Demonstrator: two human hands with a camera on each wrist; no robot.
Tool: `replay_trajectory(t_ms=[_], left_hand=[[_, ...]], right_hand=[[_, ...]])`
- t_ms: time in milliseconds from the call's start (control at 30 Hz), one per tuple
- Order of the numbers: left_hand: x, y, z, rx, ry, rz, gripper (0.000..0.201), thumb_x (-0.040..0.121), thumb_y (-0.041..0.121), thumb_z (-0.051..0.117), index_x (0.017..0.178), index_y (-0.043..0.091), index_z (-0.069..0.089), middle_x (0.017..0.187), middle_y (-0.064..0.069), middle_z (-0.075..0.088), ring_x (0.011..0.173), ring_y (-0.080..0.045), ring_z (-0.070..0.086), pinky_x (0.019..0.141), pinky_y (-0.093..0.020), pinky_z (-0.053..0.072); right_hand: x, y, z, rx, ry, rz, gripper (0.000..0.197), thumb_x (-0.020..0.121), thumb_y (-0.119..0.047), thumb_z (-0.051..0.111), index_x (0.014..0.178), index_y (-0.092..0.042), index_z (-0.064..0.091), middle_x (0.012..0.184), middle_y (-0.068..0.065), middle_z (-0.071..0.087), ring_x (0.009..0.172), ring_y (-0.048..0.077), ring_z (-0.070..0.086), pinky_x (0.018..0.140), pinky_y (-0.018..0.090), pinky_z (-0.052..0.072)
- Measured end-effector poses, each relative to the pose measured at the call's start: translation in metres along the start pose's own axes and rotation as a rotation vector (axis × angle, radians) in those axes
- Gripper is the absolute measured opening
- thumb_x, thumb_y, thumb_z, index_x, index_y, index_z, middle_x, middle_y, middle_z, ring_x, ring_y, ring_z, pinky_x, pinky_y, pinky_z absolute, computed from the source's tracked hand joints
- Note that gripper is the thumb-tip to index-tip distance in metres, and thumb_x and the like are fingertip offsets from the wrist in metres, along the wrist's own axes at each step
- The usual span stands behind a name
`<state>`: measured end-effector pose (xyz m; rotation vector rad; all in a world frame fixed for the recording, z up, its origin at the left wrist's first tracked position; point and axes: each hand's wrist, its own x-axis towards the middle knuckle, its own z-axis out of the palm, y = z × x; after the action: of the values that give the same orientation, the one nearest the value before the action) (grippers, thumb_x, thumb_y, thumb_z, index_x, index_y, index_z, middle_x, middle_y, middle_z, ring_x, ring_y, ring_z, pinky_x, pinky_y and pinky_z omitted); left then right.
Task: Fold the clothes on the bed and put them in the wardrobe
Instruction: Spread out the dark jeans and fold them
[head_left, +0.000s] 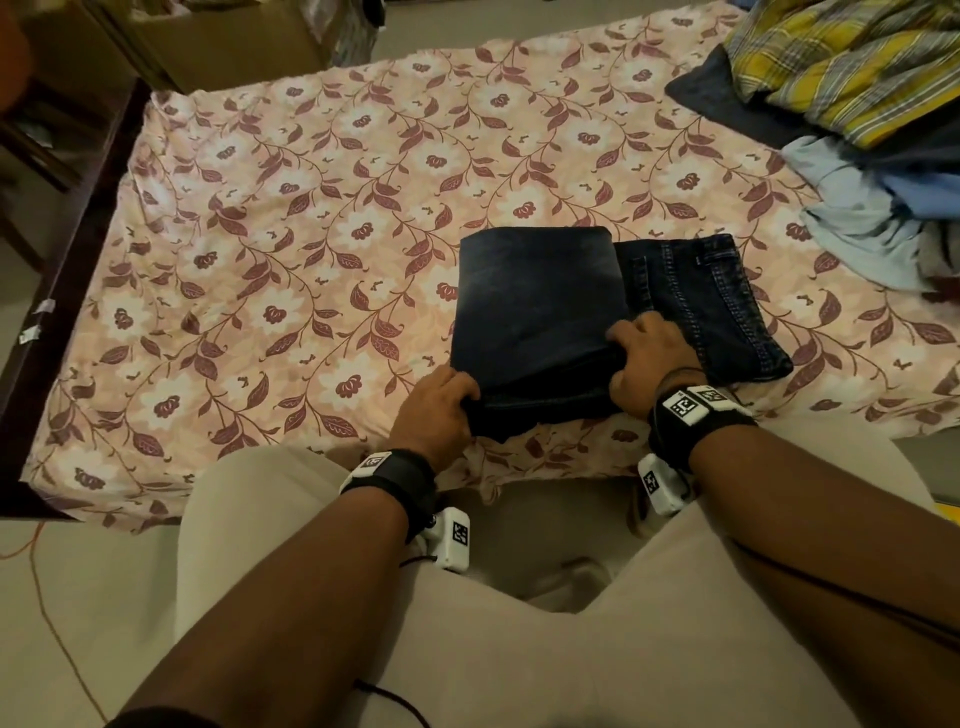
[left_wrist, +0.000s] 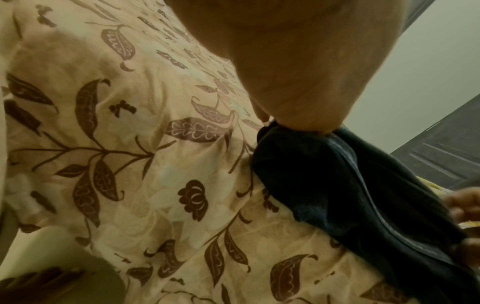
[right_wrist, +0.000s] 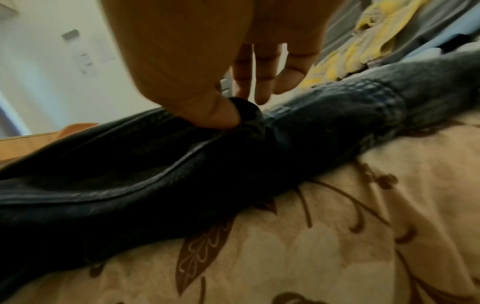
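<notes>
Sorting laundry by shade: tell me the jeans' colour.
Dark blue denim jeans, clearest in the head view.

Head view high over bed (head_left: 260, 234); both wrist views low, close, sharing folded jeans (head_left: 540, 312).

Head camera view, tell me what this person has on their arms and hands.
The forearms are bare, with no sleeves or gloves. Each wrist wears a black strap carrying a white boxy camera unit printed with black-and-white square markers. The right wrist band shows markers on top too. Thin dark cables trail along both arms.
</notes>
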<state>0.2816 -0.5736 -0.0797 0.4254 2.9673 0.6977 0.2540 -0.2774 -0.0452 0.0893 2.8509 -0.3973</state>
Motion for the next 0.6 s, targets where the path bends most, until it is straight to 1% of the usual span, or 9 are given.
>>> replay_trajectory(t_ms=[100,200,267,333,400,467,533,567,600], left_hand=[[0.003,0.002,-0.002,-0.132,0.110,-0.018,0.029,0.085,0.008,0.067,0.112,0.018,0.061,0.110,0.000,0.055,0.094,-0.018,0.054,0.072,-0.029,0.047],[0.007,0.002,-0.002,-0.089,0.068,-0.004,0.013,0.093,0.010,0.064,0.103,0.014,0.071,0.097,-0.003,0.062,0.087,-0.022,0.058,0.071,-0.029,0.039],[0.006,0.001,-0.003,-0.066,0.014,-0.023,0.012,0.094,0.010,0.061,0.100,0.015,0.071,0.094,-0.001,0.061,0.085,-0.021,0.057,0.072,-0.029,0.039],[0.003,0.000,-0.003,-0.035,-0.047,-0.034,0.012,0.093,0.014,0.061,0.099,0.020,0.069,0.093,0.004,0.059,0.087,-0.020,0.057,0.073,-0.031,0.045],[0.004,0.004,-0.005,-0.024,-0.056,-0.058,0.010,0.089,0.024,0.061,0.095,0.025,0.068,0.090,0.007,0.060,0.087,-0.018,0.055,0.075,-0.037,0.051],[0.014,0.012,-0.008,-0.084,0.045,-0.037,0.013,0.087,0.032,0.059,0.087,0.024,0.069,0.084,0.007,0.062,0.082,-0.017,0.054,0.075,-0.042,0.051],[0.028,0.024,-0.009,-0.140,0.191,0.029,0.017,0.092,0.035,0.058,0.089,0.023,0.068,0.087,0.006,0.063,0.085,-0.018,0.055,0.080,-0.045,0.049],[0.036,0.030,-0.005,-0.138,0.232,0.064,0.018,0.095,0.037,0.058,0.098,0.021,0.068,0.097,0.003,0.064,0.094,-0.020,0.057,0.088,-0.044,0.049],[0.043,0.035,0.002,-0.109,0.229,0.087,0.026,0.096,0.040,0.059,0.112,0.020,0.067,0.115,-0.002,0.064,0.111,-0.024,0.057,0.101,-0.043,0.047]], right_hand=[[0.001,-0.010,0.004,-0.093,0.041,-0.133,0.035,0.089,-0.034,0.063,0.124,-0.027,0.061,0.121,0.004,0.054,0.114,0.031,0.051,0.093,0.047,0.045],[0.000,-0.006,0.002,0.013,0.123,-0.191,0.018,0.085,-0.018,0.065,0.103,-0.017,0.068,0.102,0.010,0.061,0.097,0.036,0.056,0.084,0.048,0.048],[-0.002,0.000,0.004,0.032,0.106,-0.218,0.015,0.083,-0.013,0.067,0.098,-0.013,0.068,0.099,0.011,0.061,0.094,0.036,0.055,0.082,0.047,0.049],[-0.005,0.001,0.009,-0.041,-0.022,-0.180,0.019,0.087,-0.023,0.065,0.105,-0.019,0.065,0.108,0.006,0.060,0.106,0.031,0.053,0.089,0.042,0.047],[-0.004,0.002,0.009,-0.124,-0.087,-0.139,0.026,0.089,-0.044,0.064,0.109,-0.028,0.062,0.114,-0.002,0.057,0.113,0.025,0.051,0.095,0.041,0.044],[0.000,0.000,0.008,-0.129,-0.007,-0.159,0.037,0.088,-0.066,0.054,0.098,-0.031,0.064,0.105,-0.005,0.058,0.105,0.022,0.053,0.090,0.040,0.041],[0.003,-0.006,0.007,-0.040,0.152,-0.205,0.049,0.089,-0.069,0.040,0.093,-0.028,0.067,0.100,-0.003,0.060,0.099,0.024,0.056,0.085,0.040,0.040],[0.005,-0.010,0.009,0.017,0.224,-0.219,0.051,0.090,-0.066,0.037,0.102,-0.027,0.068,0.108,-0.001,0.062,0.104,0.026,0.057,0.088,0.042,0.042],[0.007,-0.015,0.013,0.044,0.269,-0.221,0.054,0.091,-0.062,0.037,0.119,-0.026,0.065,0.124,0.003,0.060,0.115,0.029,0.055,0.094,0.045,0.042]])
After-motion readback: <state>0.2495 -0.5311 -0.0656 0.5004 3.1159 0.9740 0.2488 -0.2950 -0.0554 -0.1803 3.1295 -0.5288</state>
